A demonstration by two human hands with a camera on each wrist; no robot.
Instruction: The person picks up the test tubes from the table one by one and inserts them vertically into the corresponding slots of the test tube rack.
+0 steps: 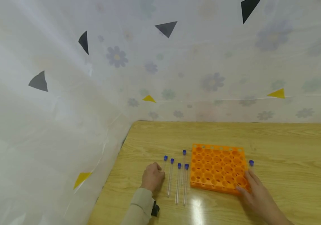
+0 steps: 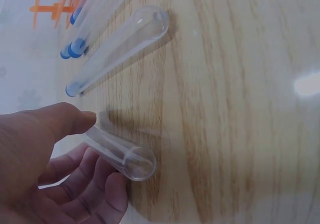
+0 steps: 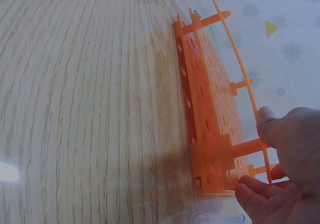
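- I have the orange rack (image 1: 223, 163) standing on the table (image 1: 289, 150), well in from the far edge and the left edge, with its broad holed face upward, so every row is within reach from above.
- My right hand (image 1: 258, 192) grips the rack at its near right corner, thumb over the top plate and fingertips beneath it; I judge that this hold steadies the frame without covering most of the holes.
- My left hand (image 1: 153, 176), between the rack and the table's left edge, has a clear tube (image 2: 120, 156) between thumb and curled fingers. It looks like a light pinch, though the hand hides much of the contact, and I can't be sure whether the rounded end touches the tabletop.
- Four more capped tubes (image 1: 170, 179) lie between that hand and the rack, blue caps toward the far edge, rounded ends toward the near side; lying roughly alongside one another, they seem set for picking up singly.
- Another tube lies just beyond the rack's right side, its blue cap (image 1: 251, 163) pointing to the far edge, the rest partly behind my right hand in the head view. Sitting apart, it looks out of the left hand's way.
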